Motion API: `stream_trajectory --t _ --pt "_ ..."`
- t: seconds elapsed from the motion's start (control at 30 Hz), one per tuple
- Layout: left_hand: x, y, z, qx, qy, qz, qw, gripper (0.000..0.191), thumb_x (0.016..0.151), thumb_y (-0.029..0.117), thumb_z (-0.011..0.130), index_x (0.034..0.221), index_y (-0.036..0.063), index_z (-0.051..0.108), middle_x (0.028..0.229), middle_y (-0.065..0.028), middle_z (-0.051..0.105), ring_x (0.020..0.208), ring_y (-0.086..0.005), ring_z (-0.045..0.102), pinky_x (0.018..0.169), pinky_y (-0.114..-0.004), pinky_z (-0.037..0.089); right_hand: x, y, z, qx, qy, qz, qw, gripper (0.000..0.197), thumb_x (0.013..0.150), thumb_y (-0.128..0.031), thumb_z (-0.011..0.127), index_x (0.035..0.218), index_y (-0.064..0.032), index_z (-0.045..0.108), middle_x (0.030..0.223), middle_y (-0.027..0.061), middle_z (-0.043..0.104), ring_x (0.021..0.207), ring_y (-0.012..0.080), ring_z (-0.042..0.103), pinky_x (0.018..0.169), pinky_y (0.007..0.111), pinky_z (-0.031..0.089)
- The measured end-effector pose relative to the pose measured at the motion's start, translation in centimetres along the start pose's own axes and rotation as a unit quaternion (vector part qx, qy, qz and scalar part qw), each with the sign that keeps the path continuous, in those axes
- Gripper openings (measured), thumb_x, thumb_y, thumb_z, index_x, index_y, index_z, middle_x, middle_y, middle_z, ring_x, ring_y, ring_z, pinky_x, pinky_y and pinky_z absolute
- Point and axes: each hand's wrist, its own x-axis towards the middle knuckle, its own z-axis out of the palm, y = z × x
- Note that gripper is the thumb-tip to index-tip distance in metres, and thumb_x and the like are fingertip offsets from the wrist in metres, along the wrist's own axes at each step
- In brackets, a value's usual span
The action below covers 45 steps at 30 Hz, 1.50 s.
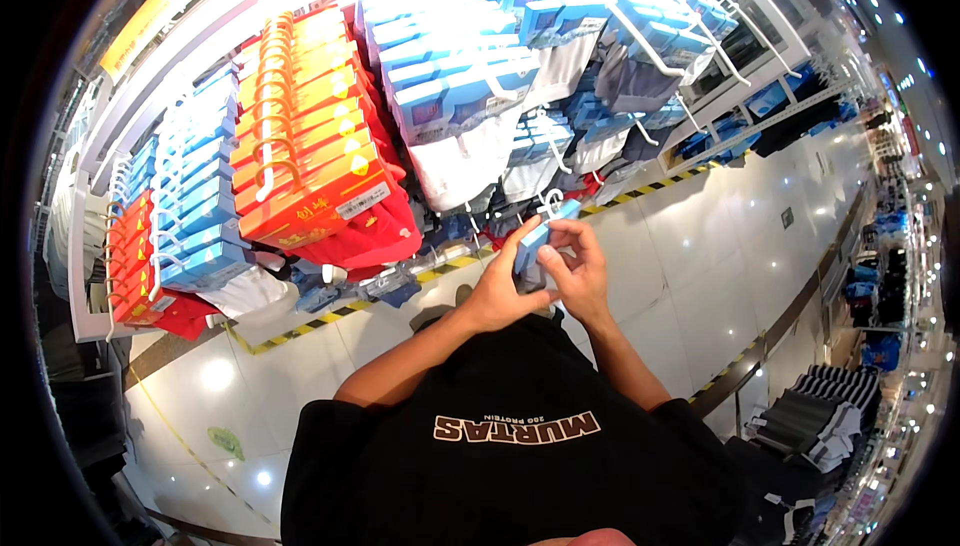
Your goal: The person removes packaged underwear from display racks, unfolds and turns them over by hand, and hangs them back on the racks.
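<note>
A small blue cardboard hanger pack (534,244) with a white plastic hook (553,201) is held in front of my chest. My left hand (501,289) grips its near left side, fingers along the edge. On the other side, my right hand (579,267) pinches the pack between thumb and fingers. Grey fabric shows under the card, partly hidden by my hands. Beyond them stands a white display rack (96,261). Red header-card packs (307,193) with red garments hang on it, left of my hands. Blue packs (457,96) with white garments hang farther back.
Bare metal prong ends (645,40) stick out from the rack toward the aisle. Yellow-black striped tape (645,190) runs along the rack's base on the glossy tiled floor (697,246). Folded striped and grey clothes (814,415) lie in a stack at the lower right.
</note>
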Motion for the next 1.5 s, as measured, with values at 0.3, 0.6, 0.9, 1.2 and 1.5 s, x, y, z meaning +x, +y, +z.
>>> stream_trajectory --t 0.3,0.6,0.9,1.2,1.5 --pt "1.8 -3.6 -1.0 -0.393 0.189 -0.169 0.884 0.025 0.096 0.017 0.056 0.114 0.0 0.059 0.109 -0.0079 0.064 0.099 -0.0149 0.06 0.091 -0.031 0.046 1.2 0.0 -1.0 0.079 0.077 0.001 0.994 0.016 0.095 -0.008 0.056 0.106 0.0035 0.058 0.097 0.0107 0.062 0.081 0.015 0.062 0.068 0.028 0.055" --pt "1.0 -3.9 1.0 -0.231 0.196 -0.106 0.947 0.036 0.1 0.02 0.049 0.129 -0.001 0.049 0.12 -0.0092 0.057 0.108 -0.015 0.054 0.095 -0.029 0.042 0.0 1.6 -0.6 -0.218 -0.014 -0.09 0.972 0.059 0.084 -0.018 0.071 0.133 0.0004 0.045 0.132 0.0182 0.046 0.116 0.027 0.051 0.091 0.034 0.046" --pt "-0.5 -3.5 0.9 -0.139 0.032 -0.125 0.982 0.032 0.095 0.018 0.059 0.118 -0.0031 0.057 0.123 -0.0128 0.058 0.11 -0.0175 0.057 0.092 -0.029 0.045 1.4 3.3 -1.3 0.036 0.085 0.023 0.995 0.038 0.094 -0.015 0.059 0.127 0.0021 0.049 0.114 0.0093 0.06 0.104 0.0153 0.057 0.091 0.028 0.045" --pt "-2.6 -6.9 1.0 0.003 -0.234 -0.174 0.957 0.023 0.092 0.024 0.063 0.102 0.0034 0.065 0.088 -0.0023 0.064 0.08 -0.0092 0.057 0.072 -0.025 0.046 10.1 -3.5 -5.4 0.168 0.145 -0.071 0.973 0.023 0.092 -0.016 0.064 0.109 -0.0013 0.058 0.099 0.0037 0.064 0.087 0.0113 0.06 0.082 0.027 0.047" --pt "-2.8 -8.8 -0.7 -0.002 -0.138 -0.226 0.964 0.024 0.093 0.02 0.062 0.104 -0.0009 0.063 0.089 -0.0045 0.065 0.078 -0.0098 0.061 0.07 -0.024 0.048 19.2 -9.3 -5.6 0.217 0.041 -0.163 0.962 0.024 0.091 -0.013 0.065 0.111 -0.0028 0.059 0.102 0.0019 0.065 0.092 0.0088 0.058 0.084 0.026 0.044"
